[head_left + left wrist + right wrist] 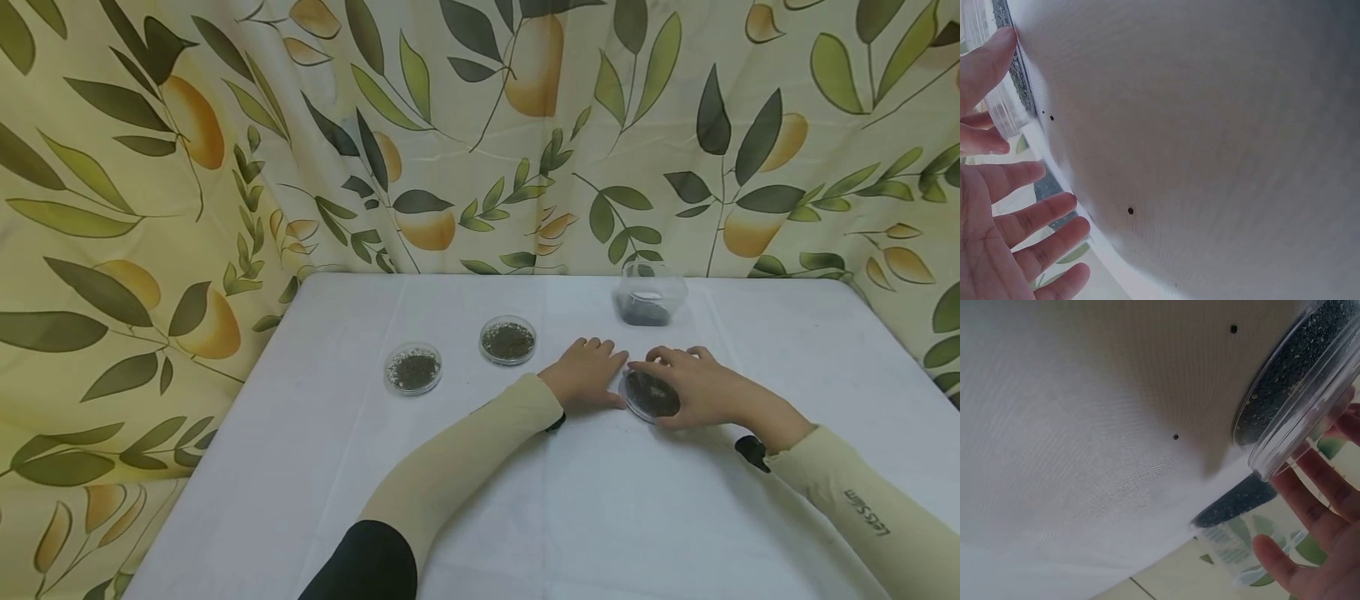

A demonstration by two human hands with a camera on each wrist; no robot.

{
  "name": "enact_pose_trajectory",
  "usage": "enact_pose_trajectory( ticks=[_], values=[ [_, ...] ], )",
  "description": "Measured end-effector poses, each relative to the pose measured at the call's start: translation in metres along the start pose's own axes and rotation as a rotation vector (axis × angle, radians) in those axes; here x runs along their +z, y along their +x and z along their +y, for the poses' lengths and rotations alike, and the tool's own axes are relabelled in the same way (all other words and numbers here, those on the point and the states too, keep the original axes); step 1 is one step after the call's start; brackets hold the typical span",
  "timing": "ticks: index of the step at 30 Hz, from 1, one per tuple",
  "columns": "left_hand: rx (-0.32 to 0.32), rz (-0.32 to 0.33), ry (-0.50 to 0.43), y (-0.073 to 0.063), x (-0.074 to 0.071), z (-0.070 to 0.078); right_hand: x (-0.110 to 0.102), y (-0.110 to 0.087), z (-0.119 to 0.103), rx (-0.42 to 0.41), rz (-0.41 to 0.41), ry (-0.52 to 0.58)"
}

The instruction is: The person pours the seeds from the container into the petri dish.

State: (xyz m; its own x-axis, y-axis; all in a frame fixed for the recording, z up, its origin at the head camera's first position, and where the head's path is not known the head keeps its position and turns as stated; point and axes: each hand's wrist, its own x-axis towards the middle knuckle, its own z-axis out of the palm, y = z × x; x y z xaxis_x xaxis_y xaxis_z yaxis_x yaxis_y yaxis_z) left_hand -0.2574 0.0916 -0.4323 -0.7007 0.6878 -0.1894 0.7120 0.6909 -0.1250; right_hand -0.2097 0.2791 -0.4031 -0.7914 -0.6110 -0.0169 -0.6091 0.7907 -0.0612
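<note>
A round clear petri dish (pixel 651 396) with dark granules lies on the table between my hands. My right hand (pixel 701 387) reaches over it and holds its clear lid (pixel 1272 453), fingertips at the far rim and thumb at the near side. In the right wrist view, the lid sits slightly above the dish's base (pixel 1263 412). My left hand (pixel 585 375) rests at the left edge, its thumb (pixel 1004 47) against the dish's side and its other fingers stretched out. The right thumb is out of sight in the right wrist view.
Two more petri dishes, one at the left (pixel 413 369) and one toward the middle (pixel 507 340), hold dark material with white bits. A clear plastic container (pixel 648 304) with dark granules stands at the back. Stray granules dot the white cloth (pixel 637 517). A leaf-patterned curtain (pixel 480 167) hangs behind.
</note>
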Motion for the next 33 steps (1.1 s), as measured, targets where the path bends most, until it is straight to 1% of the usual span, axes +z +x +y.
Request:
enact_pose_trajectory(
  ticks=[5, 14, 18, 21, 26, 29, 33],
  values=[
    [-0.005, -0.005, -0.001, 0.001, 0.001, 0.0, 0.002, -0.003, 0.002, 0.015, -0.004, 0.024],
    [-0.031, -0.018, -0.068, -0.001, 0.002, -0.003, 0.005, -0.01, 0.004, 0.052, -0.001, 0.027],
    [-0.03, 0.0, -0.059, -0.004, -0.001, -0.005, 0.005, -0.011, 0.005, 0.049, 0.012, 0.005],
    [-0.03, 0.03, -0.046, -0.006, -0.004, -0.006, 0.005, -0.011, 0.005, 0.047, 0.032, -0.018],
    [-0.056, 0.074, -0.03, -0.012, -0.004, -0.009, 0.001, -0.008, 0.005, 0.063, 0.054, -0.003],
    [-0.075, 0.119, -0.025, -0.017, -0.004, -0.01, -0.002, -0.007, 0.003, 0.085, 0.062, 0.011],
    [-0.105, 0.186, -0.036, -0.025, -0.004, -0.013, -0.007, -0.006, 0.0, 0.141, 0.059, 0.041]
  ],
)
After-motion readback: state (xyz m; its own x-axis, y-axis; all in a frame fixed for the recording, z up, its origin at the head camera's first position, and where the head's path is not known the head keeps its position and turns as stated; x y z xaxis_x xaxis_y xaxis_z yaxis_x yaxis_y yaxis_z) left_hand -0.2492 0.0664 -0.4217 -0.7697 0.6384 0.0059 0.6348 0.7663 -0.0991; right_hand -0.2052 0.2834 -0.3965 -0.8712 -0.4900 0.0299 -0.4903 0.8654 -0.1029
